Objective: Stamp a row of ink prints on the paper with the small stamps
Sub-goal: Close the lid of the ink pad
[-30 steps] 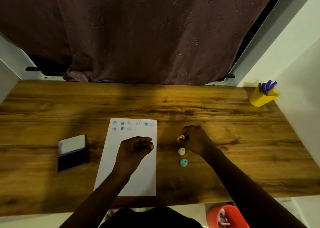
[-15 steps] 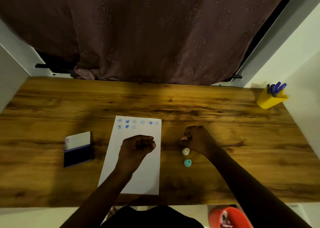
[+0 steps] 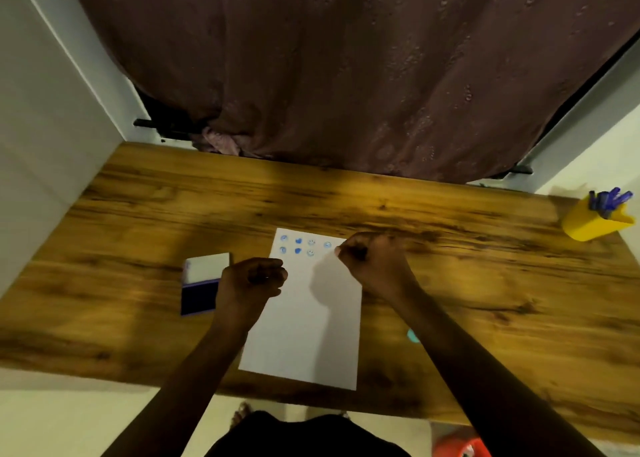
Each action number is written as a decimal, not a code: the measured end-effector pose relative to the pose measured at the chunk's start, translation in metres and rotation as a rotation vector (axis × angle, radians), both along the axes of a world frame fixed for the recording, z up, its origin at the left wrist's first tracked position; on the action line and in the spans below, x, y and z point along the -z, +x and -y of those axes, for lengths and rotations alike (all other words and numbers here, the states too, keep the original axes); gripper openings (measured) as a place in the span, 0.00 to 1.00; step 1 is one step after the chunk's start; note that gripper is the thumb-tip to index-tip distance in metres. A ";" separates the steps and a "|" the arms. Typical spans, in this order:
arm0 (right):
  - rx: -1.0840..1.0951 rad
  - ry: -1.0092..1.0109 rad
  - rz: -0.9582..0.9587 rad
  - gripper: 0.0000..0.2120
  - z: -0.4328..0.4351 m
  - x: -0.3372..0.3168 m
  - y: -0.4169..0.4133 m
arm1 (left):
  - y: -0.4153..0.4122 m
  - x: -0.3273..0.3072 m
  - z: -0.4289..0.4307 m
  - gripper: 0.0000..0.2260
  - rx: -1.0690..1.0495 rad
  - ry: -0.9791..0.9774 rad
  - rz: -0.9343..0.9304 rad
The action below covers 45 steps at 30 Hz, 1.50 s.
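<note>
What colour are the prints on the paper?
The prints are blue, on white paper; the head view shows them near its far edge.

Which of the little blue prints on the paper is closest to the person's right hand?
The faint round blue print at the right end of the top row; it sits just left of the right hand, while the other visible prints lie further left on the white paper sheet.

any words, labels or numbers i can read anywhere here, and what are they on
No readable words, brands or numbers anywhere.
Paper: only blue stamped pictures, no letters; two look like smiley faces, two like hearts, the rest too blurred to name.
Ink pad: its pale lid shows a faint mark at the left edge, too small and blurred to read.
Yellow pen holder: no print visible.
</note>
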State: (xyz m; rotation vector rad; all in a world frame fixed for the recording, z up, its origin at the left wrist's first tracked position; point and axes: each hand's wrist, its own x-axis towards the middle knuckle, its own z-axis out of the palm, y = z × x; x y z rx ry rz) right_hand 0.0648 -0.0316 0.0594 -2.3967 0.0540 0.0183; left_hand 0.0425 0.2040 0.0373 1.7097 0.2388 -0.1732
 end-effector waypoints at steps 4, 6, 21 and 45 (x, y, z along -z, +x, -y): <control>-0.043 0.106 -0.043 0.08 -0.054 0.011 0.011 | -0.003 0.011 -0.044 0.08 -0.092 0.006 -0.003; -0.064 0.123 -0.085 0.08 -0.079 0.020 0.017 | -0.003 0.018 -0.070 0.09 -0.112 -0.014 0.007; -0.032 0.032 -0.240 0.06 -0.198 0.069 0.061 | 0.028 0.050 -0.175 0.17 -0.197 0.154 -0.033; 0.108 0.030 -0.217 0.01 -0.222 0.088 0.054 | 0.048 0.073 -0.182 0.15 0.043 0.487 0.036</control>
